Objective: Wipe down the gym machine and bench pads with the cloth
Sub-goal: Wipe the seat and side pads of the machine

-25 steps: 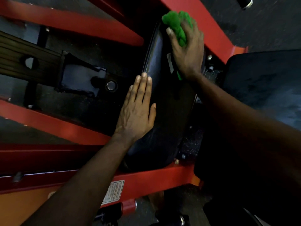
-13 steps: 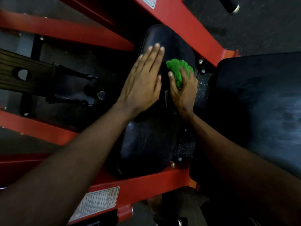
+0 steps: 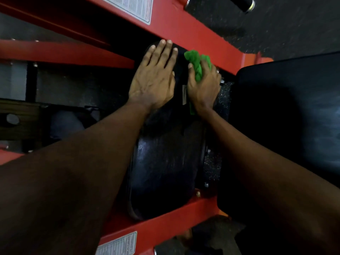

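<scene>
A long black pad (image 3: 165, 166) runs between two red frame bars of the gym machine (image 3: 193, 39). My left hand (image 3: 154, 78) lies flat on the pad's far end, fingers together and stretched out, holding nothing. Just to its right, my right hand (image 3: 202, 87) presses a bunched green cloth (image 3: 196, 67) against the pad's right edge; the cloth sticks out past my fingers and a strip shows below my palm. A wider black bench pad (image 3: 287, 126) lies to the right, apart from both hands.
Red frame bars cross above the pad and below it (image 3: 165, 223), each with a white warning label. A dark metal bracket and plate (image 3: 22, 118) sit at the left. Speckled rubber floor (image 3: 285, 28) shows top right, with a black handle end (image 3: 244, 4).
My left hand slid up the pad from its middle to its far end. My right hand with the cloth came back from the far tip, then stayed beside the left hand.
</scene>
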The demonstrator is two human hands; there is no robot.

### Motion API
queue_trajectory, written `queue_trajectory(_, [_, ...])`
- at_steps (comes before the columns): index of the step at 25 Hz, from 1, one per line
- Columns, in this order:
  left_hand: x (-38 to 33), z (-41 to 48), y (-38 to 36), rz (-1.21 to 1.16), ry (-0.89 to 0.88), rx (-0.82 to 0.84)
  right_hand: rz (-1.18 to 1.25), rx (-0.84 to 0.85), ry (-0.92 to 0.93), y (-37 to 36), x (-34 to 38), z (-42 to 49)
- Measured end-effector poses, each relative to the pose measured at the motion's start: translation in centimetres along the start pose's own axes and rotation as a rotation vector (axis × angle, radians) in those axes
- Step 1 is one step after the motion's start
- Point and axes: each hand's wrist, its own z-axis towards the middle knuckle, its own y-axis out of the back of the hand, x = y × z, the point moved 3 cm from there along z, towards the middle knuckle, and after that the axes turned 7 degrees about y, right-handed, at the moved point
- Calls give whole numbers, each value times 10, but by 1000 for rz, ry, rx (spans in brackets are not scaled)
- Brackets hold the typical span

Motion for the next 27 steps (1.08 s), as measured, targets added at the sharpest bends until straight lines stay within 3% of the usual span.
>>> queue_trajectory(2, [0, -1, 0, 11, 7, -5, -19, 38, 25, -1, 5, 18])
queue_trajectory(7, [-1, -1, 0, 54, -2, -12, -51, 120, 292, 3, -6, 12])
queue_trajectory(14, [0, 0, -1, 54, 6, -21, 54, 28, -107, 1, -8, 6])
queue_trajectory(22, [-1, -1, -2, 45, 6, -42, -38, 40, 173, -5, 6, 32])
queue_trajectory(24, [1, 0, -1, 49, -4, -36, -1, -7, 125, 0, -12, 22])
queue_trajectory(27, [0, -1, -4, 44, -57, -21, 23, 9, -106, 2, -29, -1])
